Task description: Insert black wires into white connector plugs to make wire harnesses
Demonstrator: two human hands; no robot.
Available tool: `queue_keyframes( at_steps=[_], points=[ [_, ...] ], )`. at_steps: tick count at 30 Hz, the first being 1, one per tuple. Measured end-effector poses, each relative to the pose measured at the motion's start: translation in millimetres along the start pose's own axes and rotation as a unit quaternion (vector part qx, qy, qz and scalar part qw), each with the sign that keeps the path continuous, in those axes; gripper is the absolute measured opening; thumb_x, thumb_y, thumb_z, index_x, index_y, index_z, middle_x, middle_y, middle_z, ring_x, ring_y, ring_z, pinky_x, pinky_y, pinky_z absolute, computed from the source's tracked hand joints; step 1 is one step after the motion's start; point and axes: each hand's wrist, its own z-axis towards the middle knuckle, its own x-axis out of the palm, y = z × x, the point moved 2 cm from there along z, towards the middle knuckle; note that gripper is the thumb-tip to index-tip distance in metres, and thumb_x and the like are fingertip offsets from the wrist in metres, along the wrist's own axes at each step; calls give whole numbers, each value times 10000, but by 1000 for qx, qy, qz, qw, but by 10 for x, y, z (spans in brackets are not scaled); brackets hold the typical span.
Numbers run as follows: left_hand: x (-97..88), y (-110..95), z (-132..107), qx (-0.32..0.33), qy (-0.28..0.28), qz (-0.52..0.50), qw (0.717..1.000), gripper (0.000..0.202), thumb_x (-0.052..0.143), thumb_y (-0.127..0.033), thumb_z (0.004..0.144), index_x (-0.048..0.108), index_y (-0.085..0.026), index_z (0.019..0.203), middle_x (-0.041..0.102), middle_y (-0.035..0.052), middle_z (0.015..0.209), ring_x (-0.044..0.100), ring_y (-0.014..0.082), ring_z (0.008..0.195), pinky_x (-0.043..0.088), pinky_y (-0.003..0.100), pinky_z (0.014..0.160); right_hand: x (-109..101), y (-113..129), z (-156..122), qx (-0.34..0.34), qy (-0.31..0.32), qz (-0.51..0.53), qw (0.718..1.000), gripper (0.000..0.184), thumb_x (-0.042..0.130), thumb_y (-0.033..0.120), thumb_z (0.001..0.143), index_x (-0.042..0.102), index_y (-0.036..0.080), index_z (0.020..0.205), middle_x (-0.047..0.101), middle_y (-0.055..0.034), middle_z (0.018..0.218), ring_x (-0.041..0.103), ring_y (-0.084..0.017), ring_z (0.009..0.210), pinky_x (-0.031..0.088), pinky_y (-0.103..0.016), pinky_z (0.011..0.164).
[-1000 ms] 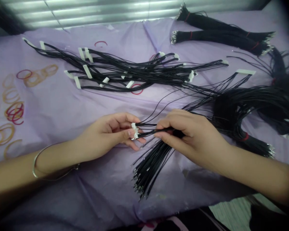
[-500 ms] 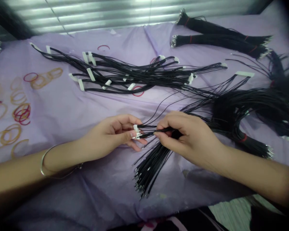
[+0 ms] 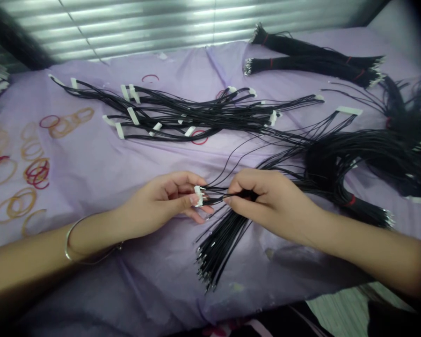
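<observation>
My left hand pinches a small white connector between thumb and fingers, with thin black wires running out of it to the right. My right hand is closed on a black wire close to the connector, its fingertips a short way from the left hand's. Under the right hand lies a loose bundle of black wires with metal tips, fanning toward the near table edge. A thin bangle sits on my left wrist.
A purple cloth covers the table. Finished black harnesses with white connectors lie across the middle. Tied black wire bundles rest at the back right, a large heap at right. Rubber bands are scattered at left.
Both hands have drawn slightly closer together at the connector. The view has shifted a little, so the table contents sit lower in the frame.
</observation>
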Motion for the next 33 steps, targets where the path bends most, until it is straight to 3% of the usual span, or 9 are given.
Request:
queue_keyframes(
  at_steps=[7, 14, 19, 24, 33],
  points=[
    [1, -6, -5, -4, 3, -8, 1000, 198, 572, -151, 885, 498, -116, 1065, 673, 55, 911, 677, 156, 880, 583, 240, 721, -18, -23, 4, 73, 50, 60, 994, 107, 516, 178, 783, 553, 144, 689, 439, 38, 571, 375, -56, 505, 273, -188, 461],
    [-1, -6, 7, -5, 2, 2, 1000, 179, 564, -150, 895, 498, -121, 1059, 678, 53, 912, 676, 150, 883, 580, 222, 705, 10, -37, 5, 65, 37, 42, 996, 110, 506, 169, 769, 550, 148, 671, 443, 44, 565, 372, -50, 495, 273, -181, 437],
    [10, -30, 10, -6, 4, 11, 1000, 168, 563, -151, 894, 504, -110, 1046, 683, 57, 884, 674, 110, 779, 567, 193, 685, 23, -62, 1, 66, 22, 46, 997, 81, 519, 173, 756, 583, 158, 708, 492, 42, 599, 411, -58, 524, 313, -182, 458],
    [8, -21, 12, -3, 7, 18, 1000, 168, 562, -155, 893, 513, -114, 1048, 679, 60, 896, 669, 130, 840, 573, 220, 699, 35, -77, -13, 75, 25, 52, 995, 84, 531, 190, 758, 600, 160, 722, 528, 36, 619, 436, -66, 540, 333, -190, 475],
    [7, -31, 6, -15, 6, 11, 1000, 182, 544, -134, 899, 485, -90, 1066, 674, 65, 858, 657, 105, 775, 571, 209, 682, 17, -78, 14, 58, 24, 51, 997, 74, 545, 179, 756, 591, 146, 708, 539, 26, 641, 459, -70, 576, 357, -196, 519]
  ],
)
